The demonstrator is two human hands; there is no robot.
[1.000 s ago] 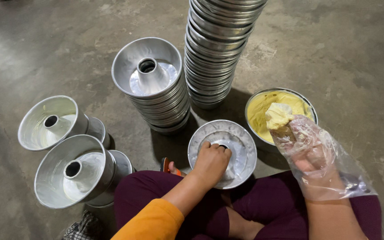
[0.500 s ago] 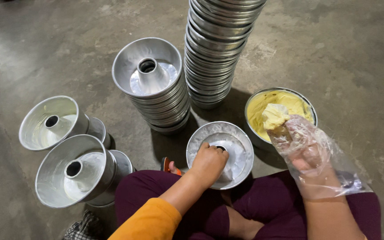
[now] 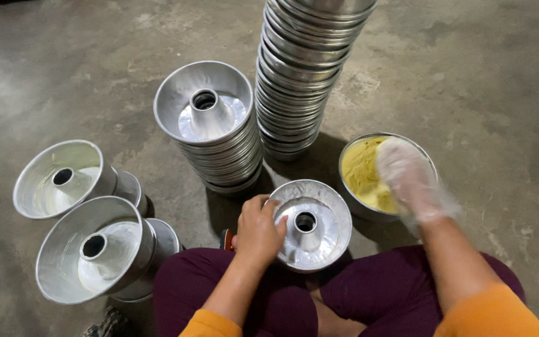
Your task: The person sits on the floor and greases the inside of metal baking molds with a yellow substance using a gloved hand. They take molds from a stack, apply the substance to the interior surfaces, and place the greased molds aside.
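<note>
My left hand (image 3: 258, 229) grips the left rim of a metal tube cake pan (image 3: 317, 226) that rests tilted on my lap. My right hand (image 3: 409, 178), in a clear plastic glove, reaches down into a metal bowl (image 3: 428, 159) of yellow butter (image 3: 361, 171) on the floor to the right of the pan. Whether the gloved fingers hold any butter cannot be told.
A short stack of tube pans (image 3: 210, 122) stands ahead on the concrete floor, with a tall stack (image 3: 304, 68) beside it. Two tilted stacks of greased pans (image 3: 67, 178) (image 3: 98, 253) lie at my left. My crossed legs in maroon trousers (image 3: 369, 299) fill the bottom.
My gloved right hand has dropped from above my lap into the butter bowl. My left hand has shifted from inside the pan to its left rim.
</note>
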